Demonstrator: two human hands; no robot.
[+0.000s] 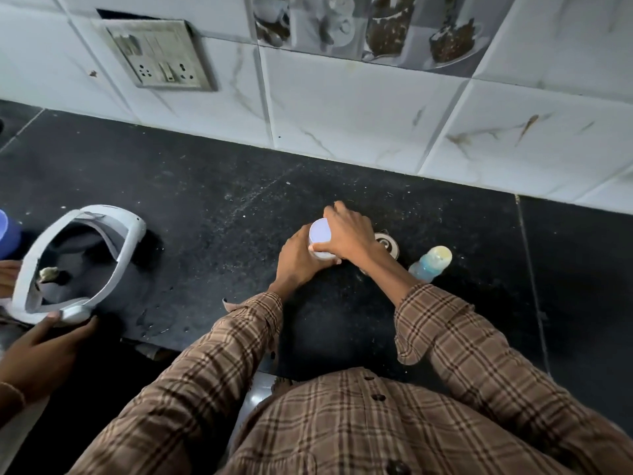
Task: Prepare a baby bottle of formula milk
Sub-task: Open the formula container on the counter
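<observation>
A small white container (320,237) with a pale lid stands on the black counter (222,214), a little right of centre. My left hand (297,257) wraps around its side. My right hand (347,231) grips it from above, fingers curled over the lid's edge. A baby bottle (430,264) with a blue body and a yellowish cap stands just to the right, apart from my hands. Between the container and the bottle lies a round metallic object (388,244), partly hidden behind my right wrist.
At the left, another person's hand (51,332) holds a white headset (78,262) resting on the counter. A blue object (7,236) peeks in at the left edge. Water drops (154,320) lie near the front edge. A tiled wall with a socket plate (161,56) stands behind.
</observation>
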